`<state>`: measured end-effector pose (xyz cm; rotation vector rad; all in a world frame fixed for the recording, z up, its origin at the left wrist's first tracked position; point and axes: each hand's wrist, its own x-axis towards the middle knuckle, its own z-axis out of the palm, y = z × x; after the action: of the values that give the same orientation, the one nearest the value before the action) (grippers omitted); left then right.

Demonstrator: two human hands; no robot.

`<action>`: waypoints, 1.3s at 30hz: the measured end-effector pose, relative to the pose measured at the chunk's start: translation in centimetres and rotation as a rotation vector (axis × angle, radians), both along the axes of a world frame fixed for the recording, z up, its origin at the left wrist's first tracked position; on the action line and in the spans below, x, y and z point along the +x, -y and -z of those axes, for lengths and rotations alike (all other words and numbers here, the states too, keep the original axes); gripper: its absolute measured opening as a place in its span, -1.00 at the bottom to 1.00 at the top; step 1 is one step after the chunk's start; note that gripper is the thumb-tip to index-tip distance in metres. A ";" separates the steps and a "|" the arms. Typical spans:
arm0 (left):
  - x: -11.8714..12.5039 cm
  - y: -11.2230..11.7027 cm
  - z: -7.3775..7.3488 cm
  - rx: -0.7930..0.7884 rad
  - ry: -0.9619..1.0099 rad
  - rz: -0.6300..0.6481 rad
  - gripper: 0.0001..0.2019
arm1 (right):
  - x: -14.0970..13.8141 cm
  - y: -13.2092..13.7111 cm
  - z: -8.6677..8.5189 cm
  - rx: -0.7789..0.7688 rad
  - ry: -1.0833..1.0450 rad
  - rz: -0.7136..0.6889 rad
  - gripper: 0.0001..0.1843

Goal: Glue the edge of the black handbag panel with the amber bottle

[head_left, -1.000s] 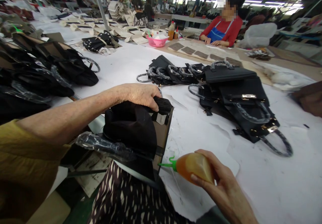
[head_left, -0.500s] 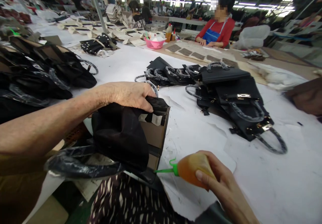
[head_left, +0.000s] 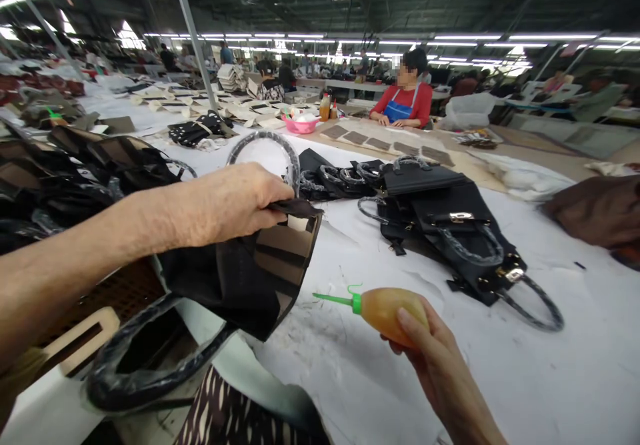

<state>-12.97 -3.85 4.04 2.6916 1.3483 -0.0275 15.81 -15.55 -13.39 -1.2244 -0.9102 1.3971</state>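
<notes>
Black bag (head_left: 230, 278), brown inside, wrapped handles (head_left: 107, 391), left hand (head_left: 240, 201) clenching its edge, right hand (head_left: 433, 338) curled round amber bottle (head_left: 385, 310)

Across the tabletop (head_left: 540, 251): a pink basin (head_left: 301, 127) near a red-tipped bottle (head_left: 333, 112), a co-worker (head_left: 424, 106) in a blue apron (head_left: 400, 111).

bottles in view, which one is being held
The amber squeeze bottle with the green nozzle, in the right hand; the two bottles beside the pink basin stand upright, untouched.
</notes>
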 end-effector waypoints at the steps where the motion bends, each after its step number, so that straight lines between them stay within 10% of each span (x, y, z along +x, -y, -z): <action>1: 0.3 0.4 0.5 0.030 -0.033 0.015 -0.92 | 0.0 -0.4 0.1 0.015 0.018 -0.007 -0.58; 16: -0.1 5.3 6.6 0.296 -0.018 0.054 -0.79 | -1.4 -3.5 2.6 0.121 0.335 -0.032 -0.46; 39: -0.5 9.2 8.0 0.350 0.133 0.071 -0.70 | -2.2 -3.4 3.5 0.175 0.558 -0.057 -0.46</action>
<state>-13.42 -13.03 -3.95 2.9566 1.3233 0.4104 13.58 -12.16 -16.91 -1.4884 -1.4261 0.9998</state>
